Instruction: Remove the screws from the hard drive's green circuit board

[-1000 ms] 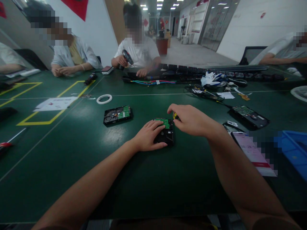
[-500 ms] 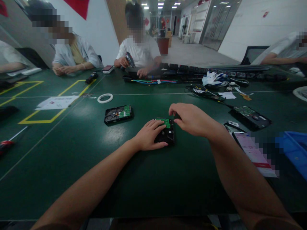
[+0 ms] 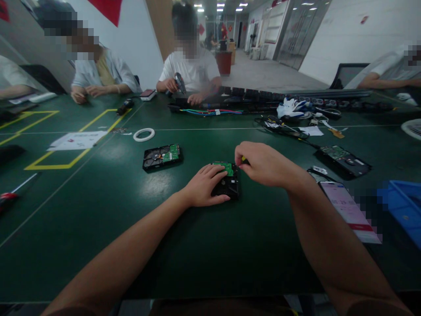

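A black hard drive (image 3: 228, 184) with a green circuit board facing up lies on the green table (image 3: 98, 206) in front of me. My left hand (image 3: 202, 186) rests flat on its left side, fingers stretched out over the drive. My right hand (image 3: 263, 164) hovers at the drive's far right corner, its fingers pinched round a small tool with a yellow-and-black handle (image 3: 244, 160), most of which is hidden in the hand.
A second drive (image 3: 162, 156) lies to the left, a third (image 3: 342, 159) to the right. A phone (image 3: 348, 210) and a blue bin (image 3: 406, 206) sit near my right arm. White tape ring (image 3: 144, 134), cables (image 3: 210, 112), gloves (image 3: 291, 107). Other people sit across the table.
My right hand has shifted slightly and turned at the drive's corner, so the yellow handle shows again. The left hand stays on the drive. The person opposite has raised the power screwdriver a little.
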`<action>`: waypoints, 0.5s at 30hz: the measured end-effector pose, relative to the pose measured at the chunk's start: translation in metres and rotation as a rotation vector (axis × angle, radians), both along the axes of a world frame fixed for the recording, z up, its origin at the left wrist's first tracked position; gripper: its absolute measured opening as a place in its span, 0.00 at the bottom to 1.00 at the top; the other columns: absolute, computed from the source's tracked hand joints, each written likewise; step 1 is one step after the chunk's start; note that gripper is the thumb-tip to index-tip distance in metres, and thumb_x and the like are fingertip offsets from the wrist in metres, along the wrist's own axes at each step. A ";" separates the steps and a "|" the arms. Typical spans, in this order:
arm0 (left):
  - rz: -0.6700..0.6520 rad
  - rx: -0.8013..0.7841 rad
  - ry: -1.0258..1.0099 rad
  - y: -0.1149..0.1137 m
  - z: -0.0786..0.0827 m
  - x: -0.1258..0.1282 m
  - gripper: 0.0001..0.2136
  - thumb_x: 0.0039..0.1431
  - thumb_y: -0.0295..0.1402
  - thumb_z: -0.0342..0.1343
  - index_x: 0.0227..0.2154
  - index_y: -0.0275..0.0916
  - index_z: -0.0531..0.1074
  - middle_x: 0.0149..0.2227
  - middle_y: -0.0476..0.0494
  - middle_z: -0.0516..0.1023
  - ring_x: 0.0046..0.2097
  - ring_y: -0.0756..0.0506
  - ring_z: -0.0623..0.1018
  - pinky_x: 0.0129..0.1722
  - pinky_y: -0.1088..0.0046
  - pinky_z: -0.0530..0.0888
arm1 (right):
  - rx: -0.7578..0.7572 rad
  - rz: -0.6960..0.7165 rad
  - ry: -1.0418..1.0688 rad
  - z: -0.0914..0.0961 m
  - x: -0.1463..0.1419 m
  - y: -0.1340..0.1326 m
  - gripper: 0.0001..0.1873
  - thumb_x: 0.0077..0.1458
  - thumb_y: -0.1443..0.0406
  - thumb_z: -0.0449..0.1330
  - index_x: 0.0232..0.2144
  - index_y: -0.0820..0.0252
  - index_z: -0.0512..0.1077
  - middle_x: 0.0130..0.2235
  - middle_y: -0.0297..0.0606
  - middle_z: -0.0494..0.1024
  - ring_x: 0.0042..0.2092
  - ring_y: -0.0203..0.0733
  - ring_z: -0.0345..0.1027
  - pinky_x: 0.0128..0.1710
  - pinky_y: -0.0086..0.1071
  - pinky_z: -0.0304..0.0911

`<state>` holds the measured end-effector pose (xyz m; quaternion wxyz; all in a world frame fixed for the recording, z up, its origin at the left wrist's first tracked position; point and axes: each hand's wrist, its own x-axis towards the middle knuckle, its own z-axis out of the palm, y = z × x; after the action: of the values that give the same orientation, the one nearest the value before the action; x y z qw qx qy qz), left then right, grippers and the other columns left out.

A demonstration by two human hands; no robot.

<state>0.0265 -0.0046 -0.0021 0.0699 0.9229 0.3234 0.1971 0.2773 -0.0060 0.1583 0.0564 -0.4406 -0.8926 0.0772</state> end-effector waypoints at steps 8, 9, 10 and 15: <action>0.004 0.002 0.000 -0.001 -0.001 -0.001 0.40 0.70 0.63 0.59 0.72 0.38 0.68 0.73 0.27 0.68 0.74 0.25 0.70 0.77 0.36 0.63 | 0.015 -0.027 0.003 -0.002 -0.002 -0.003 0.11 0.63 0.74 0.56 0.44 0.61 0.74 0.49 0.47 0.81 0.48 0.48 0.74 0.49 0.38 0.64; 0.006 0.004 -0.002 -0.001 -0.001 -0.001 0.40 0.70 0.63 0.59 0.72 0.38 0.68 0.73 0.27 0.69 0.74 0.25 0.70 0.77 0.36 0.63 | 0.037 -0.059 -0.006 -0.002 -0.003 -0.003 0.10 0.65 0.73 0.57 0.45 0.61 0.75 0.50 0.48 0.82 0.48 0.49 0.74 0.48 0.39 0.64; 0.007 0.006 -0.004 -0.001 -0.001 0.000 0.40 0.70 0.63 0.59 0.72 0.38 0.68 0.73 0.27 0.69 0.74 0.25 0.70 0.77 0.37 0.63 | 0.058 -0.102 -0.020 -0.003 -0.005 -0.003 0.09 0.66 0.71 0.58 0.47 0.61 0.75 0.50 0.48 0.82 0.48 0.50 0.75 0.47 0.40 0.64; 0.007 -0.006 -0.011 -0.001 0.000 0.001 0.39 0.69 0.63 0.60 0.72 0.40 0.67 0.74 0.27 0.68 0.74 0.25 0.69 0.76 0.35 0.63 | 0.105 -0.326 -0.127 -0.002 -0.010 -0.001 0.15 0.74 0.56 0.59 0.51 0.60 0.77 0.44 0.51 0.85 0.44 0.58 0.79 0.38 0.41 0.61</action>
<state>0.0270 -0.0057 -0.0017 0.0736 0.9205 0.3266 0.2014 0.2676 -0.0067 0.1560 0.0347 -0.5798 -0.8140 -0.0077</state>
